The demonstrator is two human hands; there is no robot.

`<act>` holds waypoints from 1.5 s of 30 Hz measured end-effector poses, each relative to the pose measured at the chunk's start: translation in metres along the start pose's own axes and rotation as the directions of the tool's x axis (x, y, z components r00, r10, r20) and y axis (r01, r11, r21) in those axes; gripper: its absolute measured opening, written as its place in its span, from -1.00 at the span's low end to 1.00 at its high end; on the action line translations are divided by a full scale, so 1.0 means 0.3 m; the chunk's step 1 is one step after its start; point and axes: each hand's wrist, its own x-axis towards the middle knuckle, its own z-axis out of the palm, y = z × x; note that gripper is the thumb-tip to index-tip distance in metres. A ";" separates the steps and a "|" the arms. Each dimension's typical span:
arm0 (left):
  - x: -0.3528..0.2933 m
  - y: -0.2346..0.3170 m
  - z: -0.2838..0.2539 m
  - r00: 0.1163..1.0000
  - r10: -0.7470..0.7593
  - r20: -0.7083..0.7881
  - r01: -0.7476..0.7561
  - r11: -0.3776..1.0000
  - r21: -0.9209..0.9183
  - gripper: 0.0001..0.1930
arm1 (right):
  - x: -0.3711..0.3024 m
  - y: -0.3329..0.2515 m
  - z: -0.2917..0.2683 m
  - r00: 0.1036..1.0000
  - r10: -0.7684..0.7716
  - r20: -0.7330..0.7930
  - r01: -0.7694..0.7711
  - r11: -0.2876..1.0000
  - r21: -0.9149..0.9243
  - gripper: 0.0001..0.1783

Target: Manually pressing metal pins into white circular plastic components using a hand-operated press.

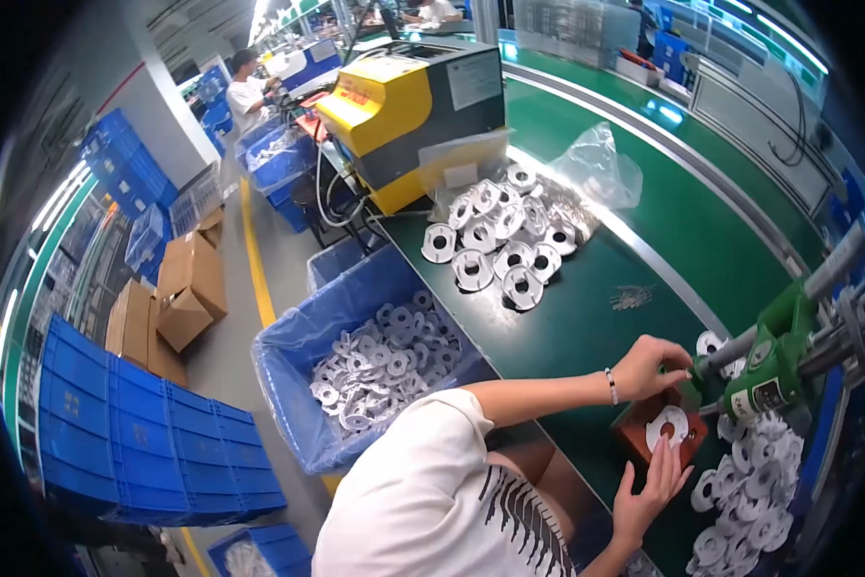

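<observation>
Here, left hand point(650, 369): curled near green metal press point(765, 358); grip can't tell.
Right hand point(651, 489): fingers extended, touching white ring-shaped part point(677, 420) on reddish-brown block point(632, 435).
Seating: keep level, fingertips clear.

The bench point(567, 351) is dark green, the belt point(586, 120) past its right edge a brighter green. Discs point(509, 219) heaped toward the far edge are white with dark centres. Near the right edge, the press point(788, 317) is green; beside it a white disc point(665, 423) lies on an orange-red block point(634, 438). At the far left corner, the machine point(384, 101) is yellow and dark grey. The shirt point(403, 481) is white with a black feather-like print; the bracelet point(612, 387) mixes pale and dark beads.
</observation>
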 end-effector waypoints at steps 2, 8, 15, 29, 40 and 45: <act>-0.003 -0.004 0.012 0.994 0.102 -0.027 -0.100 0.993 0.068 -0.88 | -0.004 0.004 -0.005 1.000 0.012 0.020 -0.012 1.000 -0.003 -0.31; -0.037 0.016 0.067 0.984 0.181 -0.003 -0.179 0.978 0.105 -0.87 | 0.001 0.014 -0.003 0.999 -0.036 0.010 0.036 0.999 -0.016 -0.32; -0.043 0.020 0.109 0.989 0.133 0.072 -0.144 0.973 0.181 -0.87 | 0.006 0.012 0.001 0.993 -0.082 -0.090 0.083 0.997 0.009 -0.40; -0.027 0.026 0.116 0.991 -0.039 0.128 0.009 0.973 0.230 -0.82 | 0.017 0.006 0.008 0.991 -0.008 -0.135 0.021 0.995 0.095 -0.38; -0.040 0.025 0.107 0.992 0.048 0.116 -0.069 0.982 0.176 -0.84 | 0.013 0.015 0.011 0.992 -0.018 -0.121 0.031 0.993 0.110 -0.41; -0.039 0.020 0.106 0.991 0.064 0.115 -0.086 0.978 0.191 -0.84 | 0.014 0.011 0.010 0.991 -0.015 -0.134 0.031 0.992 0.119 -0.41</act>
